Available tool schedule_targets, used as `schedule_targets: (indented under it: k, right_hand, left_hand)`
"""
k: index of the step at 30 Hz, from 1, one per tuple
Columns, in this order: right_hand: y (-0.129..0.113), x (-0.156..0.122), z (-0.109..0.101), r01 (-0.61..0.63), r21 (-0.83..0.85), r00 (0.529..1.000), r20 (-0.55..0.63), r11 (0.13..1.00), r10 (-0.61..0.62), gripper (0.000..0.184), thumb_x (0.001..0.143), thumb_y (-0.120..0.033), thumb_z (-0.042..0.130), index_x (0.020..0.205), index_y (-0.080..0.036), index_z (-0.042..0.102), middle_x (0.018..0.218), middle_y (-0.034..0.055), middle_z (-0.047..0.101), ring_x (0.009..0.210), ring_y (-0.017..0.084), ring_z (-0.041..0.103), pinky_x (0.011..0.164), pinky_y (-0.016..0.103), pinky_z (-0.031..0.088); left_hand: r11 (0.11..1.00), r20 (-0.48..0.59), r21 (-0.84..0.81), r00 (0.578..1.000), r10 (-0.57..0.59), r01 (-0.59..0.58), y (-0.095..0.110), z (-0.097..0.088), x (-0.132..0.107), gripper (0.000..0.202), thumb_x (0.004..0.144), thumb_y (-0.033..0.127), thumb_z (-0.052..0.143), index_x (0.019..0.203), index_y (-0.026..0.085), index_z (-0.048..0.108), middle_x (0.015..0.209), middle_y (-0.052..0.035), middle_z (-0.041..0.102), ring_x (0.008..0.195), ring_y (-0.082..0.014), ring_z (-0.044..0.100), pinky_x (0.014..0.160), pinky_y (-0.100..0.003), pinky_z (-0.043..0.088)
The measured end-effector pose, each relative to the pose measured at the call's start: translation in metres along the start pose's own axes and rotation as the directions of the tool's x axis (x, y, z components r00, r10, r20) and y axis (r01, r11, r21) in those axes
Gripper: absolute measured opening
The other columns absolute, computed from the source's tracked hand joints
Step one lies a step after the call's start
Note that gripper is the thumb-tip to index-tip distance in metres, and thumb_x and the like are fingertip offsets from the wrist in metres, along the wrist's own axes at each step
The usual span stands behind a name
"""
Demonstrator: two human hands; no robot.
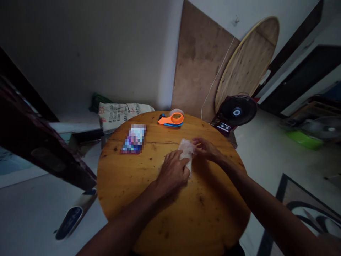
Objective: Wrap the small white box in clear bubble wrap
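Note:
Both of my hands meet over the middle of a round wooden table (138, 199). Between them is a small crumpled white bag or wrapper (187, 149). My left hand (173, 172) is closed, its fingers pinching the lower part of the wrapper. My right hand (206, 149) pinches its upper right edge with thumb and fingers. Whatever is inside the wrapper is hidden.
An orange tape dispenser (172, 119) lies at the table's far edge, a flat colourful packet (134, 139) at the far left. Behind stand a black fan (236, 112), a round wooden board (247, 60), a plywood sheet (197, 60) and a printed sack (119, 114).

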State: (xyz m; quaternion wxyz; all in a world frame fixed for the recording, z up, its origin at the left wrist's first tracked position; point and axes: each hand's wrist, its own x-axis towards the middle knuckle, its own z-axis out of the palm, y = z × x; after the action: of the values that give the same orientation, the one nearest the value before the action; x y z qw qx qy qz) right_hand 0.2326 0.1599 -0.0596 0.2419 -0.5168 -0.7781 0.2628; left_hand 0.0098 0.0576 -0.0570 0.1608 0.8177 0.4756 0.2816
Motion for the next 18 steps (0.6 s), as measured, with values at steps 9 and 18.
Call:
schedule_targets:
  k: [9, 18]
  right_hand:
    - [0.0, -0.02, 0.008, 0.274, -0.395, 0.945, -0.058, 0.877, -0.321, 0.018, 0.079, -0.016, 0.056, 0.087, -0.022, 0.071, 0.126, 0.0087, 0.058, 0.113, 0.025, 0.055, 0.097, 0.043, 0.042]
    - [-0.006, -0.038, 0.012, 0.317, -0.43, 0.934, -0.015, 0.846, -0.358, 0.018, 0.087, -0.022, 0.052, 0.088, -0.022, 0.07, 0.111, 0.0066, 0.068, 0.106, 0.023, 0.057, 0.094, 0.04, 0.038]
  left_hand:
    - [0.994, 0.026, -0.099, 0.999, -0.034, 0.036, -0.004, -0.001, 0.004, 0.041, 0.077, 0.019, 0.048, 0.112, 0.021, 0.068, 0.139, -0.0102, 0.046, 0.128, -0.0276, 0.041, 0.107, -0.043, 0.034]
    - [0.992, 0.095, -0.118, 0.995, -0.032, 0.043, -0.011, 0.0, 0.01, 0.041, 0.077, 0.022, 0.048, 0.113, 0.022, 0.066, 0.135, -0.008, 0.051, 0.122, -0.0264, 0.045, 0.104, -0.043, 0.035]
